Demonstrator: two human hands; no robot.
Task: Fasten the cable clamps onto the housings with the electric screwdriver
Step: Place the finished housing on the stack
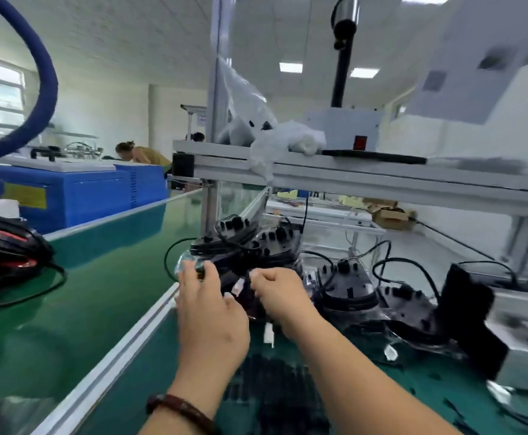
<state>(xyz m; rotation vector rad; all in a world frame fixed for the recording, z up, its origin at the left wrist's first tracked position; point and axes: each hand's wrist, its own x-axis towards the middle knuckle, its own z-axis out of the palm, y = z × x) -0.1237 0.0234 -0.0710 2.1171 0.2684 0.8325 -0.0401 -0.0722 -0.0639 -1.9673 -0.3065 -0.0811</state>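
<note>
**Both hands on the nearest wrapped housing, no screwdriver in hand**

The nearest housing (240,277), black and covered in clear wrap (190,262), sits on the green table (105,287) straight ahead of the person, at the front of a cluster of similar housings. More of them, such as the second housing (347,287), trail off to the right, each with a black cable looping from it.

The left hand (209,302) reaches forward over the near-left side of the housing, fingers stretched out onto the wrap. Blur hides whether they grip it or only rest there. The right hand (280,296) is just beside it on the right, fingers curled in and apparently pinching the wrap.

The housing lies between and just beyond both sets of fingertips, so neither hand is clearly nearer. Its long axis is hidden under the hands. I judge the work to be at the unwrapping or positioning step. No cable clamp can be made out, and fastening has not begun.
</note>
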